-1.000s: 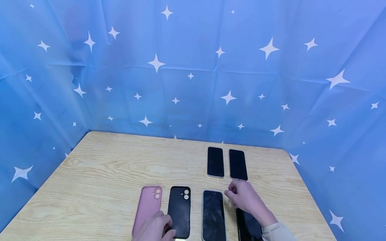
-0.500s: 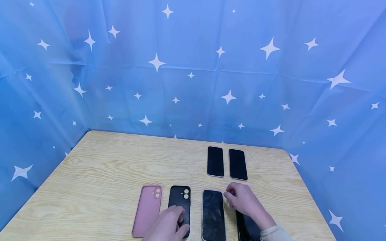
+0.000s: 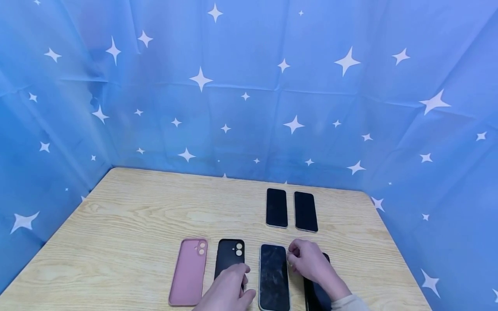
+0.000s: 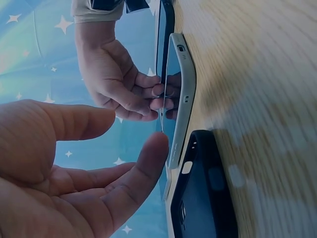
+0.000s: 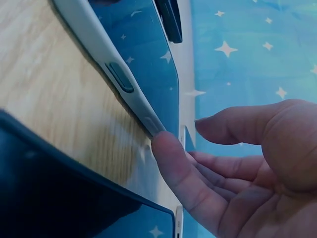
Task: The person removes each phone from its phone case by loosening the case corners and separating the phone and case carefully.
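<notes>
A phone in a pale case (image 3: 273, 276) lies face up between my hands. Just left of it, my left hand (image 3: 229, 287) hovers over a black phone case (image 3: 225, 252) and covers its lower part; in the left wrist view thumb and fingers are apart with nothing between them. My right hand (image 3: 309, 262) is at the pale-cased phone's right side. In the right wrist view one fingertip (image 5: 166, 144) is right at that phone's corner, the thumb held away. A black-edged phone (image 3: 316, 296) lies partly hidden beneath the right wrist.
A pink phone case (image 3: 188, 272) lies left of the black one, both showing camera holes at the top. Two dark phones (image 3: 276, 208) lie side by side near the back of the wooden table (image 3: 128, 224). A blue star-patterned curtain (image 3: 249, 108) surrounds the table.
My left hand has moved right, from between the two cases to across the black case, towards the pale-cased phone. The right hand has shifted slightly nearer. Phones and cases stay in place.
</notes>
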{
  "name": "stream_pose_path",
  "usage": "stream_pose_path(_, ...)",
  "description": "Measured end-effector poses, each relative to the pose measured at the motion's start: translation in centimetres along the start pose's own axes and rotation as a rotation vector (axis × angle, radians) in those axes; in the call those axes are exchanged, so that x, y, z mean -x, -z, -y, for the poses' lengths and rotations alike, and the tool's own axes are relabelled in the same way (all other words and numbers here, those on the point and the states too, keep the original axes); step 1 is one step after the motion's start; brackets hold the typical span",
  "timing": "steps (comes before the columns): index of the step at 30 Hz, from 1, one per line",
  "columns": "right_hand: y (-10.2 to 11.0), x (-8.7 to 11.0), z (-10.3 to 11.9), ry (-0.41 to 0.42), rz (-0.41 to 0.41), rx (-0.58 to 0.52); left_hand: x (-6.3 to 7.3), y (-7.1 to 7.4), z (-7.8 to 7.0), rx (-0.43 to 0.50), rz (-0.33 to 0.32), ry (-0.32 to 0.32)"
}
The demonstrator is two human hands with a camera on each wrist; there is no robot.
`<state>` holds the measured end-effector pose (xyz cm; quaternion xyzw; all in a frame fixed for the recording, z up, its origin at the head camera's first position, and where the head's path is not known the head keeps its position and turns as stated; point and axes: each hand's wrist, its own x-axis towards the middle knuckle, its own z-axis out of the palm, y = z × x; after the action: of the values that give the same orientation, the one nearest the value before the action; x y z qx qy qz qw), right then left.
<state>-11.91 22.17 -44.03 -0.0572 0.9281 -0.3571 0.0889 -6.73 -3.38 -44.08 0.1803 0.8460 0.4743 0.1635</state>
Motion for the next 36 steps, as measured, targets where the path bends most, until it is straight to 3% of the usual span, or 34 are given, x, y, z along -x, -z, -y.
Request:
stream_pose_path(6,-0.4,0.1,-0.1,0.0,0.038,0.012,-0.5,-0.5,0.0,-0.006,0.005,0.034)
stream_pose_path(15,-0.9,-0.1,0.6,-0.098,0.057,0.087,-0.8,-0.6,0.2,0.007,0.008,0.065)
stream_pose_path(20,-1.0,-0.4,1.3,-0.167,0.078,0.136,-0.8,-0.6,0.2,-0.014,-0.012,0.045)
stream_pose_path(31,-1.1,-1.4,1.9,-0.218,0.125,0.2,-0.6,-0.4,0.3,-0.016,-0.045,-0.015)
stream_pose_path(36,-1.1,-1.5,1.8,-0.242,0.114,0.175,-0.3,-0.3,0.4,-0.012,-0.064,-0.035)
